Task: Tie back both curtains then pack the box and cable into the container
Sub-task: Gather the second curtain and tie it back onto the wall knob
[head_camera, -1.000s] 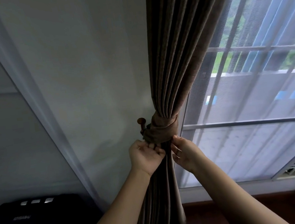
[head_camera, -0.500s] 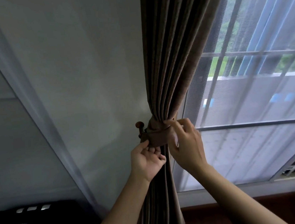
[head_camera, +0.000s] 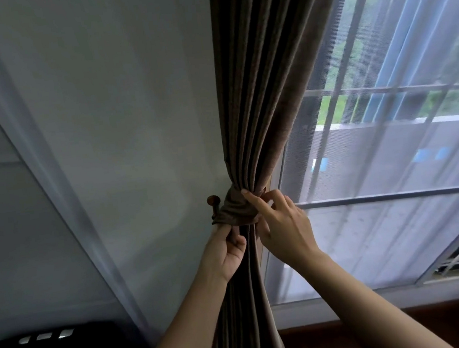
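- Left hand (head_camera: 226,251) is pinching curtain (head_camera: 255,84) folds under the tieback (head_camera: 234,210), mid-frame.
- Right hand (head_camera: 282,225) is gripping the tieback; tugging risks slipping its loop off the hook (head_camera: 213,201).

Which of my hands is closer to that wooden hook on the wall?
Left. The left hand pinches the tieback at its lower edge, just below the hook. The right hand holds the tieback on the window side of the curtain.
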`<state>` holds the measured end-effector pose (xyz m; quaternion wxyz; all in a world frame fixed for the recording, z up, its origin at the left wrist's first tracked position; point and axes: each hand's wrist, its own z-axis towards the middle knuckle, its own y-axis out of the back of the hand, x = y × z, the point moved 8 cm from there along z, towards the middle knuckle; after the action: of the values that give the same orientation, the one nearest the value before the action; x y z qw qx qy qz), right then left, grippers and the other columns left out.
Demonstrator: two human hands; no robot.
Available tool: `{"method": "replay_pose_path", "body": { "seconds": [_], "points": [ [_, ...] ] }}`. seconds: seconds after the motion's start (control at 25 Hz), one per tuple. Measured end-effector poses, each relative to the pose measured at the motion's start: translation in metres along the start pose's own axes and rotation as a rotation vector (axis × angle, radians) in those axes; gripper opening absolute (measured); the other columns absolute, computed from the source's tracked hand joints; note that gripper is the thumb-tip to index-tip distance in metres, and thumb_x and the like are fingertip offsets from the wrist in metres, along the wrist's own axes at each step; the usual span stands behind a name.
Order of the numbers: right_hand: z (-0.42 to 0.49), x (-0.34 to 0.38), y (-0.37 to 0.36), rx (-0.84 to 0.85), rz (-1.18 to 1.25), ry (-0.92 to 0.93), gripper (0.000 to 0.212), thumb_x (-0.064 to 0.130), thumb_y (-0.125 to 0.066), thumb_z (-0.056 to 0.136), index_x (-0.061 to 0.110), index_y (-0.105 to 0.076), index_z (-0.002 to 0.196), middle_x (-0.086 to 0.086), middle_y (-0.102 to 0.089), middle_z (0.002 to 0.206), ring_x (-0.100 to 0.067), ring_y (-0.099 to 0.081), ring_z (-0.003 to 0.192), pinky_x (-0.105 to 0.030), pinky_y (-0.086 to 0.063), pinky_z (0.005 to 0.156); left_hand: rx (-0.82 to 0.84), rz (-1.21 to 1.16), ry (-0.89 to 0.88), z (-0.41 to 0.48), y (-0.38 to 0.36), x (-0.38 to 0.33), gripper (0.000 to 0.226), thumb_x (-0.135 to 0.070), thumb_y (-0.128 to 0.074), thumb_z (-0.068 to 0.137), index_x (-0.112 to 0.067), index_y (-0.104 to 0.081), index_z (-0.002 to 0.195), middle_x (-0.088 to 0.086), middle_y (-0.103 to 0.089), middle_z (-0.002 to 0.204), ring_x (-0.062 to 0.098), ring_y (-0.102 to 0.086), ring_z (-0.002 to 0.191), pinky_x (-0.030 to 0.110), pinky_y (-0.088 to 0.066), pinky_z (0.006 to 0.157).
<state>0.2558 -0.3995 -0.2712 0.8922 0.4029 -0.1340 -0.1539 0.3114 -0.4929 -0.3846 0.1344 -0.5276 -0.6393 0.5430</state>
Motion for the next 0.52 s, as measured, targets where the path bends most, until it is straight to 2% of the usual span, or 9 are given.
{"method": "replay_pose_path", "body": {
  "seconds": [0.16, 0.36, 0.52],
  "points": [
    [-0.0009, -0.0025, 0.0026, 0.007, 0.037, -0.014, 0.057, 0.015, -0.055, 0.081, 0.034, -0.045, 0.134, -0.001, -0.056, 0.1, -0.024, -0.061, 0.083, -0.03, -0.046, 0.052, 0.003, 0.08, 0.032, -0.0018, -0.0034, -0.0022, 0.017, 0.001, -0.051, 0.09, -0.011, -0.059, 0.081, -0.001, -0.065, 0.063, 0.002, -0.058, 0.048, 0.011, -0.039, 0.039],
    [-0.0002, -0.0048, 0.0039, 0.018, 0.083, -0.019, 0.054, 0.014, -0.056, 0.082, 0.032, -0.048, 0.132, -0.002, -0.056, 0.098, -0.024, -0.061, 0.08, -0.025, -0.034, 0.047, 0.004, 0.141, 0.078, -0.0047, -0.005, -0.0031, 0.016, 0.001, -0.049, 0.091, -0.01, -0.057, 0.083, 0.0, -0.066, 0.06, 0.003, -0.059, 0.048, 0.013, -0.035, 0.034],
    [0.0027, -0.0075, 0.0052, 0.017, 0.151, -0.047, 0.032, 0.03, -0.052, 0.091, 0.031, -0.055, 0.123, 0.002, -0.057, 0.1, -0.02, -0.063, 0.077, -0.027, -0.042, 0.047, -0.001, 0.22, 0.048, -0.0071, -0.0018, -0.0024, 0.017, 0.004, -0.05, 0.089, -0.01, -0.057, 0.082, 0.0, -0.064, 0.061, 0.006, -0.055, 0.055, 0.015, -0.039, 0.039]
  ]
}}
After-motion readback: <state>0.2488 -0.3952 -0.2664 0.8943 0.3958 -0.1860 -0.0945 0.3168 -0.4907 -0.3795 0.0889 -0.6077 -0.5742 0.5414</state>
